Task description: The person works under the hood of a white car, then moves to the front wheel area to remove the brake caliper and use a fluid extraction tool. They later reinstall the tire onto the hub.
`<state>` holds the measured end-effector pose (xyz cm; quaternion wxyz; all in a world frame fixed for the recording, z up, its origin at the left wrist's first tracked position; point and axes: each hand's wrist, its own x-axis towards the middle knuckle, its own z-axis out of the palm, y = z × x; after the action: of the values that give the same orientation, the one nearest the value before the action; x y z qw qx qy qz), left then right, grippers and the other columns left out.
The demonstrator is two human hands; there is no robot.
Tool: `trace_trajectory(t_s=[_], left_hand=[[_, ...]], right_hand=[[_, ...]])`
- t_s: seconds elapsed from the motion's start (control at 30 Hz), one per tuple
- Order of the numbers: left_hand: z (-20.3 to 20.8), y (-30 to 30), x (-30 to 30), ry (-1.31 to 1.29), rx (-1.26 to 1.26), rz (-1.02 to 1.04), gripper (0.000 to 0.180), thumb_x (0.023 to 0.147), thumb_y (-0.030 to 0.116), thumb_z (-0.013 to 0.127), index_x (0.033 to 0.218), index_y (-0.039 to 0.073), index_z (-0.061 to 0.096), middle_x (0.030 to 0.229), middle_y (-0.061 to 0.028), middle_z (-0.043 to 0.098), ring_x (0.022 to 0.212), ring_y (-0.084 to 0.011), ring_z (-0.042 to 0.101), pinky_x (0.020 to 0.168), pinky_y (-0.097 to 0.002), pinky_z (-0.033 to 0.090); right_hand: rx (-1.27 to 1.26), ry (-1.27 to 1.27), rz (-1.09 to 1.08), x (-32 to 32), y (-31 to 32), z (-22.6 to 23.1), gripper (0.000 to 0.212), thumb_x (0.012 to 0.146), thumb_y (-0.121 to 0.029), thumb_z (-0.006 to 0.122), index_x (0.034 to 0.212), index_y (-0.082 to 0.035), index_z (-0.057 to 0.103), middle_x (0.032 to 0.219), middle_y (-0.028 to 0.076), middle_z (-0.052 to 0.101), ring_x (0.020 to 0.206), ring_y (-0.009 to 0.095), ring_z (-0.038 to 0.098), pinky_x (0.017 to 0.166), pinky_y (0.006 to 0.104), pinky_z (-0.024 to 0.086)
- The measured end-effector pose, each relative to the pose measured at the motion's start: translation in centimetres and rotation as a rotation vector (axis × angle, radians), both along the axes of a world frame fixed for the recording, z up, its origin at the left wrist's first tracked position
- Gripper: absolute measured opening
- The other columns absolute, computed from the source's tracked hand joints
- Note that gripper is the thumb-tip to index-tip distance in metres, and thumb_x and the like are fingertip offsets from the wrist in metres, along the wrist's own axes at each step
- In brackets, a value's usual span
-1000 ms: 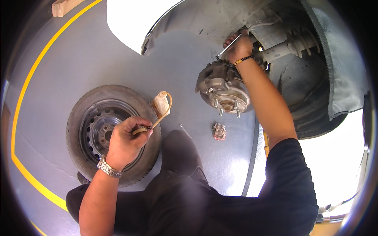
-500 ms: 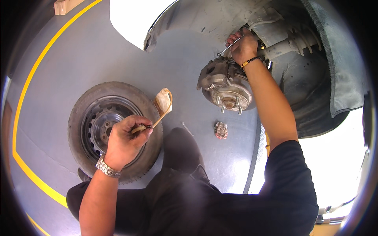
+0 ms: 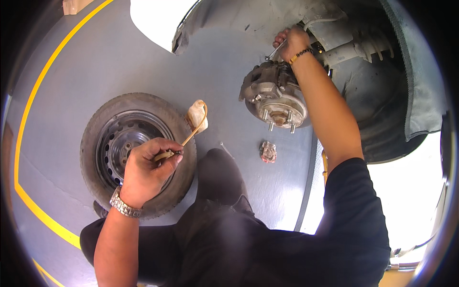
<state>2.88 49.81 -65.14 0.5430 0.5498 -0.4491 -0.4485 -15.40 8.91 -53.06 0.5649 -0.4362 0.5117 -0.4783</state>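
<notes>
My left hand (image 3: 149, 168) is pinched closed on a thin yellowish hose (image 3: 193, 134). The hose runs up to a translucent whitish bottle (image 3: 196, 115) on the floor beside the tyre; whether that bottle stands or lies I cannot tell. Up by the wheel arch, my right hand (image 3: 293, 42) has its fingers curled round a slim silver wrench (image 3: 275, 51). One end of this wrench shows just above the brake caliper (image 3: 260, 89); the other is hidden in my hand. Below the caliper, the brake disc and hub (image 3: 279, 116) have bare wheel studs sticking out.
A wheel with tyre (image 3: 106, 112) lies flat on the grey floor at left. Near my knee is another slim metal tool (image 3: 226, 149), and right of it a crumpled wrapper or rag (image 3: 268, 151). A strut (image 3: 342, 53) and a hanging dark cover (image 3: 425, 91) border the right side.
My right hand has turned the wrench a little, so it slants more steeply. The whole view has shifted slightly. My left hand keeps its hold on the hose.
</notes>
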Motion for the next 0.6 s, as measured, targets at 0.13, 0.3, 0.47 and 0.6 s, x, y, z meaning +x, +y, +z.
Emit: trace_trajectory(t_s=[0.13, 0.3, 0.47, 0.6], left_hand=[[0.3, 0.1, 0.4, 0.040, 0.004, 0.009, 0.016, 0.089, -0.007, 0.068, 0.103, 0.000, 0.069, 0.099, -0.0055, 0.070, 0.087, -0.0100, 0.063, 0.079, -0.0243, 0.051], [0.4, 0.4, 0.5, 0.009, -0.059, 0.057, 0.016, 0.087, -0.001, 0.071, 0.102, 0.003, 0.072, 0.091, -0.0036, 0.072, 0.079, -0.0094, 0.066, 0.072, -0.0244, 0.052], [1.0, 0.8, 0.6, 0.003, -0.018, 0.023, 0.017, 0.087, -0.002, 0.070, 0.103, 0.003, 0.073, 0.092, -0.0039, 0.073, 0.080, -0.0091, 0.066, 0.071, -0.0241, 0.051], [1.0, 1.2, 0.6, -0.060, -0.047, 0.017, 0.018, 0.087, -0.003, 0.070, 0.104, 0.002, 0.073, 0.092, -0.0045, 0.072, 0.081, -0.0093, 0.066, 0.072, -0.0244, 0.051]], right_hand=[[0.026, -0.001, -0.044, 0.0, -0.5, -0.1, 0.016, 0.098, -0.020, 0.035, 0.090, -0.007, 0.041, 0.074, 0.008, 0.044, 0.055, 0.019, 0.037, 0.055, 0.0365, 0.035], [-0.016, 0.006, -0.044, -0.1, -0.7, -0.3, 0.016, 0.099, -0.020, 0.035, 0.090, -0.008, 0.040, 0.073, 0.008, 0.044, 0.053, 0.018, 0.038, 0.055, 0.0362, 0.035], [-0.004, 0.010, -0.010, 0.2, -1.3, -0.3, 0.019, 0.099, -0.021, 0.035, 0.088, -0.008, 0.041, 0.072, 0.008, 0.044, 0.053, 0.018, 0.037, 0.054, 0.0360, 0.034], [-0.024, 0.005, -0.009, 0.3, -1.1, -0.5, 0.022, 0.100, -0.024, 0.036, 0.086, -0.009, 0.040, 0.070, 0.007, 0.042, 0.051, 0.017, 0.036, 0.051, 0.0352, 0.032]])
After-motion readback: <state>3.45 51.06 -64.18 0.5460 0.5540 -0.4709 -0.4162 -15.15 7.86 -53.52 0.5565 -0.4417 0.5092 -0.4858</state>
